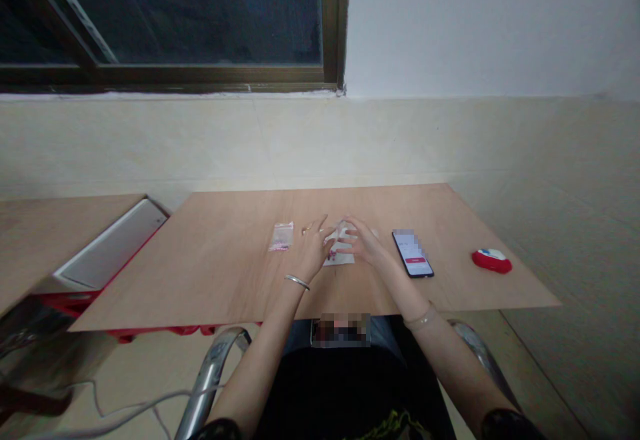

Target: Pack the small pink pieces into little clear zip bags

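My left hand (314,248) and my right hand (364,241) meet over a small clear plastic bag (340,251) with pinkish contents, lying on the wooden tabletop (225,273). Both hands pinch at the bag's top, fingers curled together on it. A bracelet circles my left wrist and a ring shows on a left finger. A second small clear bag (281,236) with pink bits lies just left of my left hand, untouched.
A phone (413,253) with a lit screen lies to the right of my hands. Farther right is a red and white object (492,261). A white panel (107,247) leans at the table's left. Chrome chair arms (213,367) flank my lap.
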A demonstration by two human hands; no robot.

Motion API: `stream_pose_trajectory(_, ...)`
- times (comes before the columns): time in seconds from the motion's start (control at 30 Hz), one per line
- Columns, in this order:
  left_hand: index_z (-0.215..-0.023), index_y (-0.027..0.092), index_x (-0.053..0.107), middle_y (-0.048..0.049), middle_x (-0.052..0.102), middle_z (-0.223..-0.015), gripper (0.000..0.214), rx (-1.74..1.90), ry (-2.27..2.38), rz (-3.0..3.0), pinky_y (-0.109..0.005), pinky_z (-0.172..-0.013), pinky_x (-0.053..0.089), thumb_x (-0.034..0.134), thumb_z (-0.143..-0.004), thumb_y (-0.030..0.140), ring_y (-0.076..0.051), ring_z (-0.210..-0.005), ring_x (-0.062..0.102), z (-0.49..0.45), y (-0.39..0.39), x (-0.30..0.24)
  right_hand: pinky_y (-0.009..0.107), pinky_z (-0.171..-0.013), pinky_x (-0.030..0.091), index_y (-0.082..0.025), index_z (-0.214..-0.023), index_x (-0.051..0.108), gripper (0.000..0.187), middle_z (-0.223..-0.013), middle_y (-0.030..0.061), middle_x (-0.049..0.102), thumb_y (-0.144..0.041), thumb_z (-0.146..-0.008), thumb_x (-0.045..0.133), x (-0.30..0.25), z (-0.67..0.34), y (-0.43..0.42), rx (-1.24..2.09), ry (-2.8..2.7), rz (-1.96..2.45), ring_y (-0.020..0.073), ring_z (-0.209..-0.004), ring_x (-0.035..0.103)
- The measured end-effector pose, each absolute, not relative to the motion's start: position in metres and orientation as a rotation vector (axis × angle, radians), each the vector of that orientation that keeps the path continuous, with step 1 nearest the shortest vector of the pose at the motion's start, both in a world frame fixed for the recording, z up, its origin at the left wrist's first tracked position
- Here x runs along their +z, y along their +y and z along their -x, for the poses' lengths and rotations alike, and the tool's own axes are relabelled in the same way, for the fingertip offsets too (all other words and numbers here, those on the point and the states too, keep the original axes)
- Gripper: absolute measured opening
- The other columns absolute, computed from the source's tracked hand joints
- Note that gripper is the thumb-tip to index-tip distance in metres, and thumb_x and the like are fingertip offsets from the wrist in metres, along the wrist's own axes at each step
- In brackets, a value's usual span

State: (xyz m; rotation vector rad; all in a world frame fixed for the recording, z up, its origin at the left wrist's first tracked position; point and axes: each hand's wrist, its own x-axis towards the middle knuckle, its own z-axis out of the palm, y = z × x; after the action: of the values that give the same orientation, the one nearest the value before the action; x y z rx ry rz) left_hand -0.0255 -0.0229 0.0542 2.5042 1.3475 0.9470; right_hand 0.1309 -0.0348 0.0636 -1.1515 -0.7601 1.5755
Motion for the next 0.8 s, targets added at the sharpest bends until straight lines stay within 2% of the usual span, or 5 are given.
stream_pose_trajectory(0.17, -0.099, 0.028, 0.072, -0.0054, 0.055, -0.136, 0.027, 0.968, 1.209, -2.429, -0.049, -0.103, 0.034, 0.058, -0.081, 0.013, -0.027, -0.119, 0.052, 0.019, -0.033, 0.069, 0.028, -0.061, 0.053, -0.023, -0.071, 0.045, 0.029, -0.063, 0.0001, 0.055, -0.049, -0.078, 0.055, 0.055, -0.12, -0.024, 1.674, -0.733, 0.956, 0.0151, -0.062, 0.058)
stream_pose_trajectory(0.3, -0.076, 0.022, 0.07, -0.0052, 0.067, -0.116, 0.018, 1.276, 1.202, -2.036, -0.046, -0.102, 0.039, 0.055, -0.079, 0.014, -0.024, -0.111, 0.058, 0.015, -0.04, 0.063, 0.028, -0.066, 0.053, -0.024, -0.086, 0.049, 0.031, -0.072, -0.0002, 0.06, -0.052, -0.076, 0.058, 0.05, -0.114, -0.018, 1.515, -0.782, 0.97, 0.0156, -0.071, 0.062)
stream_pose_trajectory(0.4, -0.085, 0.02, 0.065, -0.0081, 0.066, -0.116, 0.016, 1.503, 1.258, -1.341, -0.04, -0.093, 0.047, 0.049, -0.081, 0.022, -0.021, -0.106, 0.061, 0.008, -0.04, 0.048, 0.031, -0.074, 0.054, -0.027, -0.109, 0.045, 0.045, -0.085, 0.0004, 0.063, -0.052, -0.075, 0.061, 0.046, -0.11, -0.019, 1.252, -0.815, 1.047, 0.0164, -0.082, 0.064)
stream_pose_trajectory(0.57, -0.087, 0.015, 0.057, -0.015, 0.068, -0.1, 0.031, 1.136, 1.037, -0.508, -0.036, -0.083, 0.053, 0.028, -0.088, 0.027, -0.02, -0.094, 0.067, -0.008, -0.028, 0.028, 0.033, -0.09, 0.051, -0.023, -0.14, 0.02, 0.081, -0.124, 0.013, 0.054, -0.045, -0.074, 0.063, 0.041, -0.098, -0.029, 0.78, -1.005, 1.181, 0.0206, -0.118, 0.054)
stream_pose_trajectory(0.8, -0.102, 0.011, 0.061, -0.0136, 0.069, -0.095, 0.032, 1.007, 0.878, -0.578, -0.04, -0.082, 0.056, 0.036, -0.085, 0.022, -0.023, -0.089, 0.067, -0.025, -0.015, 0.02, 0.037, -0.113, 0.031, -0.018, -0.146, 0.011, 0.093, -0.15, 0.0172, 0.026, -0.033, -0.073, 0.067, 0.037, -0.092, -0.045, 0.502, -1.295, 1.246, 0.0229, -0.137, 0.035)
